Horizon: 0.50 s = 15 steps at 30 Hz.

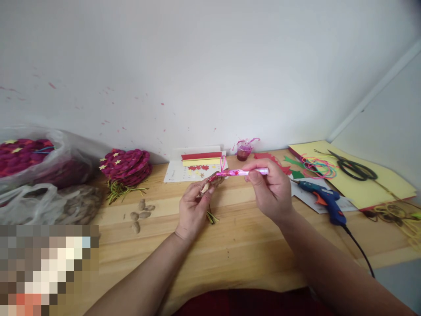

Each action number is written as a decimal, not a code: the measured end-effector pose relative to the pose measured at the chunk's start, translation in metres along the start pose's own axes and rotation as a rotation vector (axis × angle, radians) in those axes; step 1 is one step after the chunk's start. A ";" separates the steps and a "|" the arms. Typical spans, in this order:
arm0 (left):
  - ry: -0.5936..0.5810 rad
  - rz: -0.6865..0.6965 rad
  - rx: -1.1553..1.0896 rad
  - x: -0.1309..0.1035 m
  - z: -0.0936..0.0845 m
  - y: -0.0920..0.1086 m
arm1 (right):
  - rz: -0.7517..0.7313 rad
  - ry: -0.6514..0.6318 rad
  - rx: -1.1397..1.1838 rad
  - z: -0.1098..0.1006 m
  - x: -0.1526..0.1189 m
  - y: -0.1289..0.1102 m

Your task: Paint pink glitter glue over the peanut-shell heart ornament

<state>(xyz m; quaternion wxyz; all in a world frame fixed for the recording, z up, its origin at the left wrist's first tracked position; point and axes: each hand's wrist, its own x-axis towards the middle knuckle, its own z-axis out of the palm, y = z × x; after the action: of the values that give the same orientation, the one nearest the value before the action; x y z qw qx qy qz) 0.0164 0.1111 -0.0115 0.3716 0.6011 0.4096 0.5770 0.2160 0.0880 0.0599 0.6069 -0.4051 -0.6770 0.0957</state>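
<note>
My left hand [193,210] is closed on a peanut ornament [206,188], a cluster of unshelled peanuts partly coated in dark red-pink paint. A pink cord loop [223,163] rises from its top, and a yellow-green tassel [212,217] hangs below. My right hand [273,192] pinches a paint-smeared paintbrush [243,172] with a white-pink handle. The brush lies level, its tip touching the ornament's upper side. Behind the hands, by the wall, stands a small clear cup [244,151] of dark pink paint.
At left are loose peanuts [140,214], a stack of painted peanut ornaments [126,166] and plastic bags [66,160]. A blue glue gun [324,197] with a trailing cord, black scissors [357,170], coloured cords [317,166] and yellow paper [388,180] lie at right. Small paper stars [198,168] sit on white paper.
</note>
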 end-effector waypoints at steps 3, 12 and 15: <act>0.003 -0.018 0.000 0.000 0.000 -0.003 | 0.002 -0.031 0.024 0.001 -0.001 -0.001; -0.013 -0.169 -0.199 0.001 0.005 -0.006 | 0.156 0.103 -0.070 -0.009 0.012 0.027; -0.016 -0.238 -0.273 0.001 0.007 -0.010 | 0.236 0.221 -0.190 -0.020 0.030 0.044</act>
<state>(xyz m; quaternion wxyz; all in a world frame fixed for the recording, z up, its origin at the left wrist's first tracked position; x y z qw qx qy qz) 0.0225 0.1159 -0.0206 0.5185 0.4971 0.3927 0.5743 0.2546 0.1292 0.0596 0.6214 -0.5452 -0.5599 0.0568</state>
